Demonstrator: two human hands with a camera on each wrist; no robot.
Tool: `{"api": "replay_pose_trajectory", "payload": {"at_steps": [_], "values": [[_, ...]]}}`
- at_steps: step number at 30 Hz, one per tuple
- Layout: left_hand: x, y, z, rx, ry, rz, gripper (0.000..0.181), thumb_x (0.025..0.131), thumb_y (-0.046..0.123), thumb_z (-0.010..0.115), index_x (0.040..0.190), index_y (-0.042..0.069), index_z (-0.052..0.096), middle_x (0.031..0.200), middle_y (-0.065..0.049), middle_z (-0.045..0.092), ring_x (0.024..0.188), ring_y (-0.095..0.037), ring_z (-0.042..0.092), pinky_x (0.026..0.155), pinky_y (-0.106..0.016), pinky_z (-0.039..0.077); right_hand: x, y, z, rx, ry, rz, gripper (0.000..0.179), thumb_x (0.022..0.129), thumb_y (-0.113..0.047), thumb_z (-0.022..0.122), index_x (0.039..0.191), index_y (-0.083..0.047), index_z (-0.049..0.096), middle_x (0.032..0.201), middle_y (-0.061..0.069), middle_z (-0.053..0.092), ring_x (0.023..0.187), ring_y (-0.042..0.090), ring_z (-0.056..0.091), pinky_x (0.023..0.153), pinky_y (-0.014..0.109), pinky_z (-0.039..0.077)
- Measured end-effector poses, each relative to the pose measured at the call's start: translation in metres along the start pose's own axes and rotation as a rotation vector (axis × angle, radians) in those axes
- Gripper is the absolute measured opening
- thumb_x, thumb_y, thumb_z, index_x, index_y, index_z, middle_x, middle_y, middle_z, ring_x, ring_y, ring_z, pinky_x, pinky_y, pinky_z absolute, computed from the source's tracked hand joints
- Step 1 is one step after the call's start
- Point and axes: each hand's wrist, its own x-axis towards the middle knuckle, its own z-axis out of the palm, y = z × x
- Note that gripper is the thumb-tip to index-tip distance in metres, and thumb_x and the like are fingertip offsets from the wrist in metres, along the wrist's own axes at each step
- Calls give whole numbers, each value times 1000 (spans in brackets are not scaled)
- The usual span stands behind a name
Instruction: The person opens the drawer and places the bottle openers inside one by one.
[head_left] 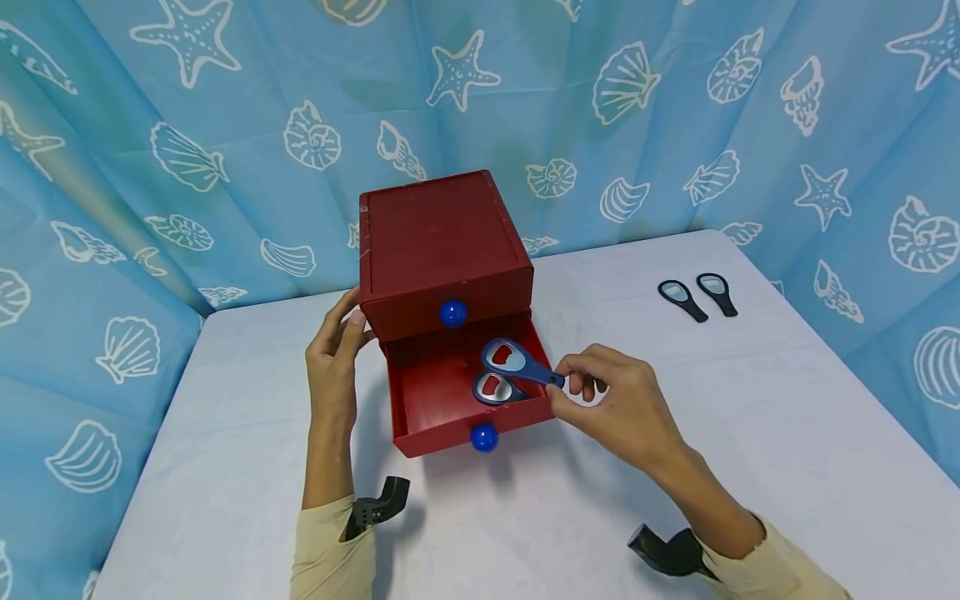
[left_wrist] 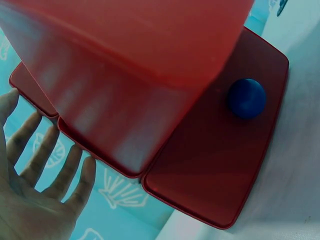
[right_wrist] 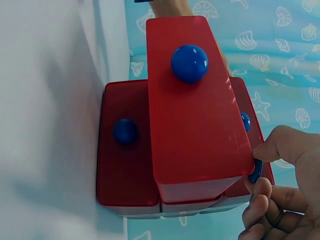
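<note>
We see a blue plastic magnifying glass [head_left: 523, 363] with a clear, round lens and a handle. It is pinched by the tip of its handle. The lens is over a red plastic drawer [head_left: 435, 396] that is pulled out, and the handle points right, near the drawer's front corner. We can see a bit of red in the lens. The drawer is the middle one in a dark red plastic box [head_left: 438, 237] with a flat top, which stands on a white bench [head_left: 247, 433]. We count three drawers, each with a round blue knob [head_left: 483, 437]. The top and bottom ones are pushed in.
</note>
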Motion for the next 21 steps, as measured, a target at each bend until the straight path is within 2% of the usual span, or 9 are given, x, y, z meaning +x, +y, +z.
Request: {"api": "replay_pose_trajectory", "payload": {"at_steps": [9,13,17,21], "values": [[1,1,0,0,-11,2,43,101,28,58,143,18,57,142,-5,56,126,-27,54,97,-33,51,-17,1,2,26,65,-84,24,77,-12,88,97,-14,74,77,-11,56,72,6,52,56,20,47],[1,2,0,5,-8,0,43,101,29,59,143,18,57,142,-5,56,126,-27,54,98,-35,51,-32,-3,12,93,34,-123,22,79,-11,85,97,-14,74,79,-12,56,73,5,53,59,17,48],[0,3,0,1,-7,-2,43,101,28,59,143,18,57,143,-5,55,126,-28,54,99,-37,51,-47,-5,32,172,-6,-146,19,81,-8,82,97,-14,74,81,-11,57,73,6,54,62,14,47],[-1,2,0,1,-1,-6,44,101,29,59,143,19,57,143,-5,55,128,-27,53,99,-36,51,-55,-7,49,199,-34,-114,21,81,-10,83,99,-14,74,83,-12,57,74,5,54,60,20,51]]}}
